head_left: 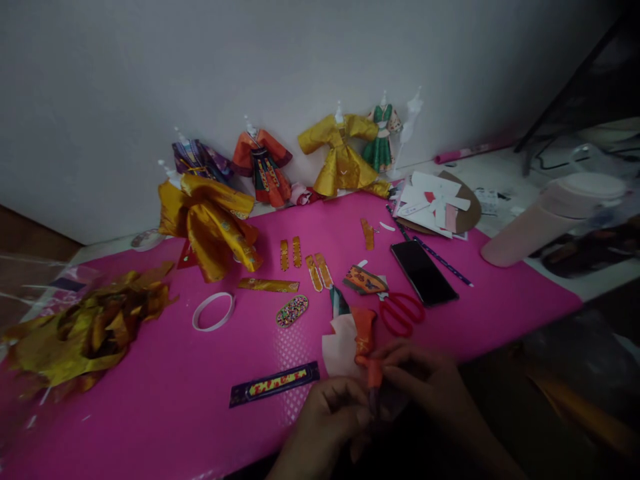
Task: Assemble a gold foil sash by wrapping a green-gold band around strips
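Observation:
Close to the table's front edge, my left hand (pixel 336 415) and my right hand (pixel 423 375) pinch a small strip of orange fabric (pixel 374 375) from either side. Its lower end looks dark purple and partly disappears behind my left fingers. Just beyond lies another orange fabric piece (pixel 364 327), on a pale pink cut piece (pixel 339 348); I cannot tell whether the two orange parts are joined. Red-handled scissors (pixel 400 313) rest past my right hand, their blades partly under a patterned orange scrap (pixel 364 280). A purple patterned strip (pixel 274 385) lies left of my hands.
Small doll forms in costumes, including a yellow robe (pixel 345 157), line the wall. A pile of gold fabric scraps (pixel 95 327) covers the left side. A black phone (pixel 424 272), a pale bottle (pixel 545 217), a white ring (pixel 213 312) and an oval sequined piece (pixel 292 311) surround the work area.

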A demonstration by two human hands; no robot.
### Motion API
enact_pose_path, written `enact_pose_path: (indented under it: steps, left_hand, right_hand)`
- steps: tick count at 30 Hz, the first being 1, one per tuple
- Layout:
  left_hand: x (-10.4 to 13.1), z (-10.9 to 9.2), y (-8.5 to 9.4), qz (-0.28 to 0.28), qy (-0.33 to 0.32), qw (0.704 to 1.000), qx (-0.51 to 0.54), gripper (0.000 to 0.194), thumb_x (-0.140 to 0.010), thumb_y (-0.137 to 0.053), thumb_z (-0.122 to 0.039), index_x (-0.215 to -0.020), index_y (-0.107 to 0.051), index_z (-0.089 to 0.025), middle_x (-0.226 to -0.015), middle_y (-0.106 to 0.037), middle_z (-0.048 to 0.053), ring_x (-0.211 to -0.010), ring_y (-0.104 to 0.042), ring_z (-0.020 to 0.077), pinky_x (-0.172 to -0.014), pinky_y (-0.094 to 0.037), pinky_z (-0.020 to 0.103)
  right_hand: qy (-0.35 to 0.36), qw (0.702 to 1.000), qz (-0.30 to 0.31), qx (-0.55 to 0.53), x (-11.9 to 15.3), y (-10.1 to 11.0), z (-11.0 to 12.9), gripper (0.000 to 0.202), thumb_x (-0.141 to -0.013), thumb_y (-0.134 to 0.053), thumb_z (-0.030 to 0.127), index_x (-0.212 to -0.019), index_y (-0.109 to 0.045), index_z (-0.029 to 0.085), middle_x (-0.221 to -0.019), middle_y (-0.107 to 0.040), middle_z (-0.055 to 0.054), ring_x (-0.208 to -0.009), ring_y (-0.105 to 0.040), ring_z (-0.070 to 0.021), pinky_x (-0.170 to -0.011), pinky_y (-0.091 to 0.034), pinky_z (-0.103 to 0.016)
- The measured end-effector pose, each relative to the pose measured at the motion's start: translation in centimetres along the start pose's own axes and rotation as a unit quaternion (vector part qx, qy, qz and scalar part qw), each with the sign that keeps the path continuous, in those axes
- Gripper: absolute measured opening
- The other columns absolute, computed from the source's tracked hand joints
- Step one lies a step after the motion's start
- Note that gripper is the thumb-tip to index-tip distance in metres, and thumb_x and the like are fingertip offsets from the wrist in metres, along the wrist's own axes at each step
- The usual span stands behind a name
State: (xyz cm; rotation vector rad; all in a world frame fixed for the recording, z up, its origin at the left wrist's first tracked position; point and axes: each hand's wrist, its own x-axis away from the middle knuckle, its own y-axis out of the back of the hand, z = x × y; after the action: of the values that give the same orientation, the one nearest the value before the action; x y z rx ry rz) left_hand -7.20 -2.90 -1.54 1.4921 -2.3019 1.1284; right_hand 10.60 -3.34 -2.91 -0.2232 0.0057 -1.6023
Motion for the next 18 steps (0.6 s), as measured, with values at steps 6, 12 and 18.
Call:
enact_pose_path:
  steps: [6, 12, 18]
  left_hand:
    - [0.1, 0.2, -0.1, -0.026, 0.003, 0.999, 0.032, 0.021, -0.058, -0.077, -0.027, -0.059, -0.060, -0.015, -0.047, -0.048, -0.006, -0.039, -0.038, 0.0049, -0.040, -0.026, 0.018]
    - [-0.1, 0.2, -0.1, -0.030, -0.010, 0.999, 0.026, 0.022, -0.059, -0.079, -0.027, -0.058, -0.061, -0.015, -0.051, -0.052, -0.005, -0.042, -0.042, 0.0063, -0.043, -0.029, 0.020]
    - [0.0, 0.1, 0.1, -0.057, -0.040, 0.998, -0.003, 0.017, -0.063, -0.080, -0.023, -0.065, -0.067, -0.014, -0.062, -0.060, -0.001, -0.063, -0.052, 0.0115, -0.062, -0.038, 0.023]
  right_hand:
    - [0.023, 0.999, 0.011, 0.033, -0.1, 0.0, -0.2, 0.008, -0.077, -0.073, 0.027, -0.072, -0.073, 0.021, -0.083, -0.072, -0.004, -0.080, -0.069, -0.0188, -0.072, -0.055, -0.029]
    - [0.081, 0.978, -0.035, 0.191, 0.2, 0.8, 1.2, 0.008, -0.079, -0.070, 0.026, -0.073, -0.074, 0.023, -0.096, -0.071, -0.006, -0.084, -0.069, -0.0195, -0.060, -0.054, -0.024]
    - [0.240, 0.904, 0.007, 0.352, 1.8, 0.3, 4.6, 0.007, -0.076, -0.070, 0.018, -0.077, -0.073, 0.024, -0.072, -0.068, -0.001, -0.061, -0.064, -0.0132, -0.054, -0.050, -0.020]
